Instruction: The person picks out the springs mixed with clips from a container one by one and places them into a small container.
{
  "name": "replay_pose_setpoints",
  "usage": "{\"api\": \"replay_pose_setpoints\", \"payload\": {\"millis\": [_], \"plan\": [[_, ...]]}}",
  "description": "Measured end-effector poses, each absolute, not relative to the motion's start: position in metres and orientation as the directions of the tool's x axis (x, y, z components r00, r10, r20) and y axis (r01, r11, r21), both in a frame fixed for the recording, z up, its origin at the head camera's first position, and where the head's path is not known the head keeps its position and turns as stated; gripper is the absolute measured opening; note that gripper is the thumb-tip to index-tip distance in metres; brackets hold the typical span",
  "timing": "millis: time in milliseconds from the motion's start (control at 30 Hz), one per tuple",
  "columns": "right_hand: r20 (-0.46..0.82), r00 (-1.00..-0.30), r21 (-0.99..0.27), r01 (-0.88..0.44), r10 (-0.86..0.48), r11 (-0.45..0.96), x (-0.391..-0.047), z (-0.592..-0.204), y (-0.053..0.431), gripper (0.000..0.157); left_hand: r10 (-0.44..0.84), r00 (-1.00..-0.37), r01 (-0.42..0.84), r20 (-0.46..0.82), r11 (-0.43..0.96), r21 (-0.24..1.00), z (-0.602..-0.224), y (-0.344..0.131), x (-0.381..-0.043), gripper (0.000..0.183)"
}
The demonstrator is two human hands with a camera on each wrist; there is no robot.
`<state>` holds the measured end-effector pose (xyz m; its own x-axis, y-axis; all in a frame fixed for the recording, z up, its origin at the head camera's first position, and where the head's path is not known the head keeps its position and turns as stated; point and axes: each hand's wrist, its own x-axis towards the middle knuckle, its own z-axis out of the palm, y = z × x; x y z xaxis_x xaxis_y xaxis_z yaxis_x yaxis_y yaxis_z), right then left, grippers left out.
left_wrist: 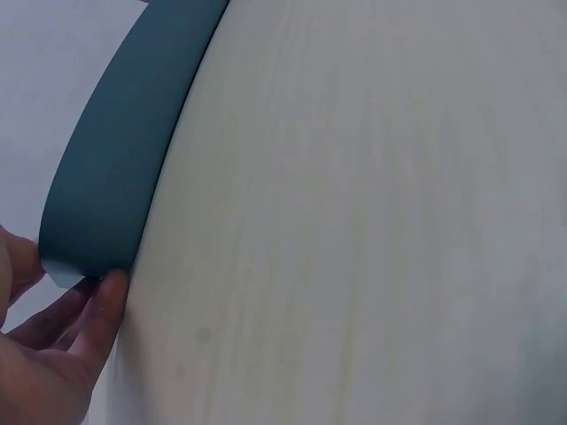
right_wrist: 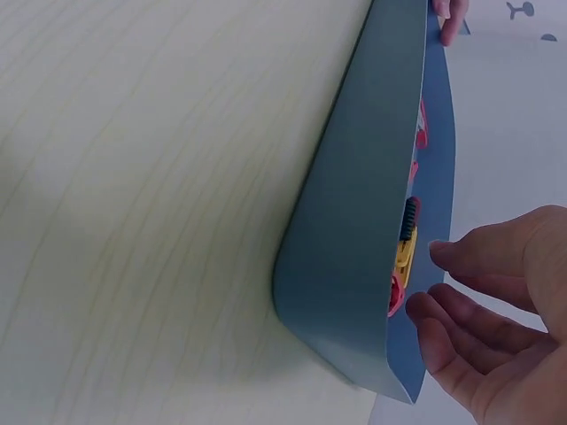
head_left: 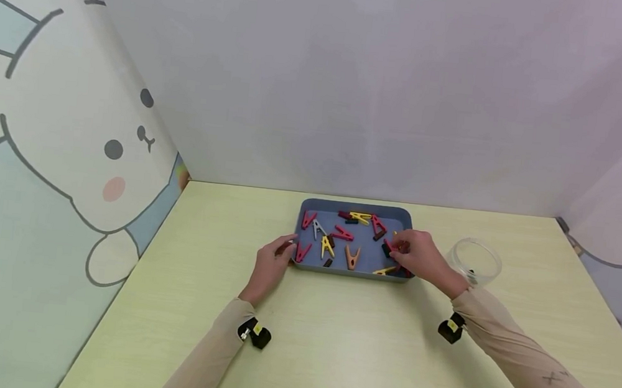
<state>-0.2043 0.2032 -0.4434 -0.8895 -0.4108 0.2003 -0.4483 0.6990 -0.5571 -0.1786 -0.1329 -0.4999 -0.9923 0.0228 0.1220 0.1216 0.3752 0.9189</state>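
Grey-blue tray point(head_left: 346, 207) sits on the pale bench point(head_left: 330, 346) just right of the middle of the frame, with a bunch of clips point(head_left: 343, 234) scattered inside, mostly red and yellow. Near the tray's bottom edge there's 1 orange clip point(head_left: 352, 263), with a yellow clip point(head_left: 326, 241) just up and left of it and 1 grey clip point(head_left: 316, 225) a bit farther up-left. Some small black and brown bits are mixed in too.

Left hand point(head_left: 269, 268) is at the tray's left end with its fingertips touching it. Can't tell if it's really gripping or just resting there. Right hand point(head_left: 423, 255) is over the tray's right side, fingers loosely bent, and the right wrist view shows a gap between thumb and fingers with nothing pinched in it. Red and yellow clips lie right by those fingertips; can't tell whether they touch.

Off to the right, there's a clear round container point(head_left: 483, 279) near the right wrist, with something small and dark showing at its lower edge. Tan sleeves point(head_left: 520, 358) on both arms, plus 2 black wrist gadgets point(head_left: 451, 327). Big cartoon bunny print point(head_left: 88, 110) on the left wall.
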Motion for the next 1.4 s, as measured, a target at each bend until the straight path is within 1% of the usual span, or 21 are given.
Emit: {"api": "replay_pose_setpoints", "payload": {"millis": [233,500,600,933,1200,1400], "plan": [[0.168,-0.901,-0.552,-0.421,-0.399,0.719,-0.208,-0.449,0.202,0.007,0.027,-0.993,0.114,0.112,0.375,0.92,-0.501,-0.133,-0.177,0.031],[0.131,-0.914,-0.549,-0.39,-0.384,0.74,-0.209,-0.453,0.199,0.006,0.028,-0.994,0.11,0.106,0.326,0.939,-0.503,-0.131,-0.175,0.03],[0.114,-0.915,-0.544,-0.383,-0.386,0.747,-0.211,-0.455,0.198,0.006,0.031,-0.994,0.107,0.103,0.33,0.938,-0.503,-0.131,-0.175,0.031],[0.092,-0.915,-0.479,-0.386,-0.392,0.788,-0.219,-0.459,0.192,0.004,0.037,-0.992,0.127,0.122,0.353,0.927,-0.498,-0.133,-0.179,0.03],[0.058,-0.919,-0.448,-0.374,-0.391,0.812,-0.22,-0.458,0.186,0.009,0.035,-0.992,0.129,0.124,0.343,0.93,-0.5,-0.133,-0.179,0.031],[0.044,-0.918,-0.46,-0.369,-0.394,0.808,-0.218,-0.456,0.184,0.016,0.035,-0.992,0.124,0.12,0.362,0.924,-0.5,-0.133,-0.179,0.032]]}}
